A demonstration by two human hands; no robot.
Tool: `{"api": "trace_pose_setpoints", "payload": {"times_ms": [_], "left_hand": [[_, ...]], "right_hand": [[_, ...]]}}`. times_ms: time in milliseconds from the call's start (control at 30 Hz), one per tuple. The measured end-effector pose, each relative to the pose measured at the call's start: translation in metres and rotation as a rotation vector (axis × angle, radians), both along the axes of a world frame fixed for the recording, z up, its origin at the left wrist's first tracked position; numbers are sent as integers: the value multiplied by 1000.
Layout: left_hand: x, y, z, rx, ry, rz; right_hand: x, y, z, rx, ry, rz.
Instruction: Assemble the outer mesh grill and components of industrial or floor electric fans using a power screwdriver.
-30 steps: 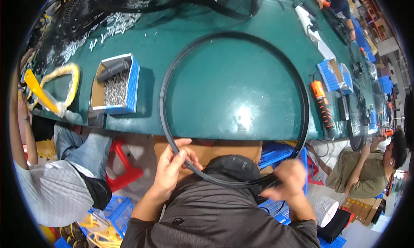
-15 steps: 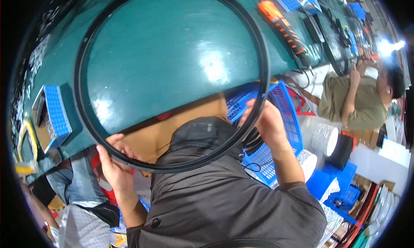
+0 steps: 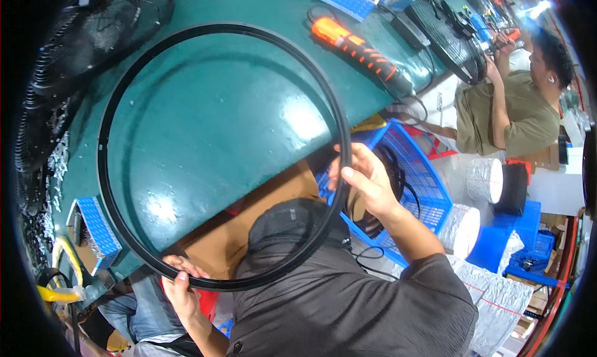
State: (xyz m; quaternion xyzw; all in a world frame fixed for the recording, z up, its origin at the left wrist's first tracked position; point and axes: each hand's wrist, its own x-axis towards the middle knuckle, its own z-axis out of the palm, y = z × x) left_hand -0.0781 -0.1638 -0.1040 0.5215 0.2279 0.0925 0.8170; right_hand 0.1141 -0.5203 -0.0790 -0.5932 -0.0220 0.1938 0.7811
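A large, thin black ring (image 3: 104, 164) is held up in front of me, tilted over the table edge, its far part above the green tabletop. At its near left side my left hand (image 3: 183, 290) grips the rim, thumb on the near face and fingers reaching inside the ring. My right hand (image 3: 367, 178) is closed on the right side of the rim, with its fingertips inside the hoop. The ring's lower part passes in front of my dark shirt and cap-like mesh area. Its shadow falls on the green table (image 3: 211, 127).
An orange and black power tool (image 3: 360, 52) lies on the table. Blue-patterned boxes (image 3: 98, 233) and black fan-like grilles (image 3: 444, 34) lie around it. A blue basket (image 3: 423, 177) holds black rings beside my right arm. A co-worker (image 3: 513, 108) is at the right.
The ring and both hands have moved lower in view, and the ring's far edge now shows whole. The view has shifted too, showing more of the black grilles at the left.
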Motion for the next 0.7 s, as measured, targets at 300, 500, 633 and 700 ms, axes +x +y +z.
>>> {"api": "trace_pose_setpoints", "payload": {"times_ms": [300,500,633,700], "left_hand": [[3,13,6,122,-23,-159],[6,24,7,156,-82,-212],[11,32,33,304,-58,-89],[20,40,57,294,-101,36]], "right_hand": [[71,6,38,19,-416,-140],[112,21,92,-204,-524,-92],[116,33,92,-174,-569,-21],[112,39,92,-204,-582,-24]]}}
